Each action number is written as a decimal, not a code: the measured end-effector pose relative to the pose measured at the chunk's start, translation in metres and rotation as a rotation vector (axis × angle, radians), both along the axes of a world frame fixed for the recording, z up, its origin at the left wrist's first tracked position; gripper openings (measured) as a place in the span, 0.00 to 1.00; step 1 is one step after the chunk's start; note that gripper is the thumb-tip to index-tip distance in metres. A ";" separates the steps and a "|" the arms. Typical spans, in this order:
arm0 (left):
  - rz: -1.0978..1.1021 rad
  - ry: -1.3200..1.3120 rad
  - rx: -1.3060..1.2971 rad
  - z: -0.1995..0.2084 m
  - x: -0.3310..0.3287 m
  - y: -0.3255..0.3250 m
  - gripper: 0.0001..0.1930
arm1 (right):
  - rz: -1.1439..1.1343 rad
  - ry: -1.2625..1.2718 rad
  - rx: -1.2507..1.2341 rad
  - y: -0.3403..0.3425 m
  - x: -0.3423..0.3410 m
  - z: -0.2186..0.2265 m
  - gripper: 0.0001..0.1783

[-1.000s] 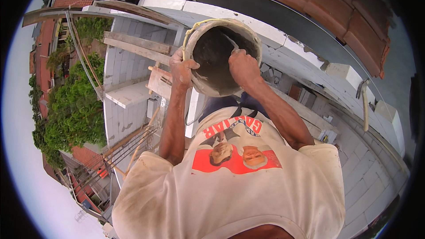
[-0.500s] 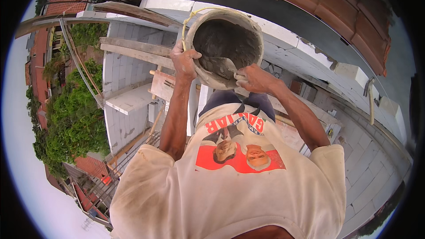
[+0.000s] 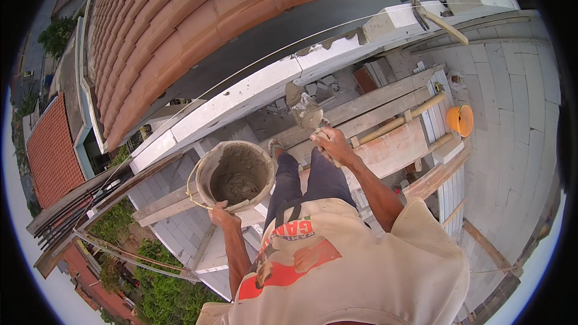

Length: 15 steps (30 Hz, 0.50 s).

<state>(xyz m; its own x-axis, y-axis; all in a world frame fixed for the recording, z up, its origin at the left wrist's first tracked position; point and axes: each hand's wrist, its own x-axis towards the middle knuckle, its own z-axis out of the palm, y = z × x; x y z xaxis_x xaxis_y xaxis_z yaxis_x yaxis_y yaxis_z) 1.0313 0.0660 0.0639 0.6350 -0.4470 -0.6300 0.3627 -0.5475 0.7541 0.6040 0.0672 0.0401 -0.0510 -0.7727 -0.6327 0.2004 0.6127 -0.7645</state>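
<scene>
My left hand grips the near rim of a round, mortar-crusted bucket, fingers closed over its edge. Grey wet mortar lies inside, and a yellow cord handle hangs at its left side. In my right hand is the handle of a trowel, held out to the right of the bucket. A lump of mortar sits at the far end of its blade. Just beyond the trowel runs the top of a white block wall.
A hammer rests on the wall's right end, where mortar is spread. A taut string runs along the wall; red roof tiles rise behind. Planks lie around my feet at height. An orange bucket stands right.
My right hand has lifted the trowel with mortar out of the bucket and carried it rightward. The view has turned right; the bucket now sits lower and farther left.
</scene>
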 end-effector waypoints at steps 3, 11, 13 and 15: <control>-0.017 0.062 0.136 0.001 -0.006 0.010 0.19 | -0.396 0.103 -0.093 -0.012 -0.040 -0.044 0.13; -0.166 0.058 0.280 -0.030 0.035 0.054 0.13 | -0.587 1.058 -0.367 -0.069 -0.135 -0.162 0.15; -0.192 0.066 0.283 -0.034 0.039 0.055 0.12 | -0.518 1.252 -0.375 -0.060 -0.131 -0.178 0.17; -0.169 0.052 0.278 -0.018 0.010 0.044 0.10 | -0.410 1.328 -0.279 -0.042 -0.109 -0.185 0.20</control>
